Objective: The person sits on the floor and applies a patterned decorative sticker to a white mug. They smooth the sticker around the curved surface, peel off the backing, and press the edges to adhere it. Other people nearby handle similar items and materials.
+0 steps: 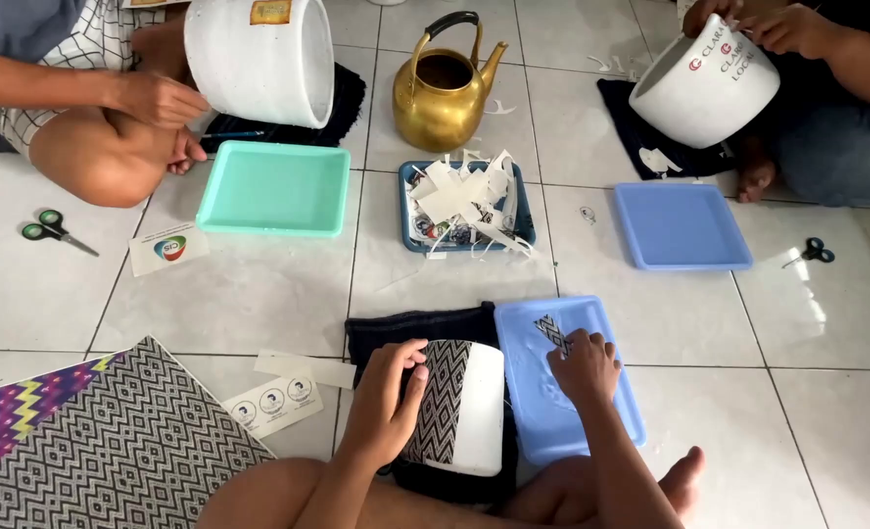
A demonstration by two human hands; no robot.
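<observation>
My left hand (384, 400) is gripping the white pot (459, 407), one patterned strip (442, 397) already stuck; my right hand's (582, 367) fingers are pressing another strip (552, 333) in the wet blue tray (523, 392).

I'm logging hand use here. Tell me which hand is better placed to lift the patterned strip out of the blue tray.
Right, most likely. The right hand already rests on the patterned strip inside the blue tray, while the left hand is busy holding the white pot.
</observation>
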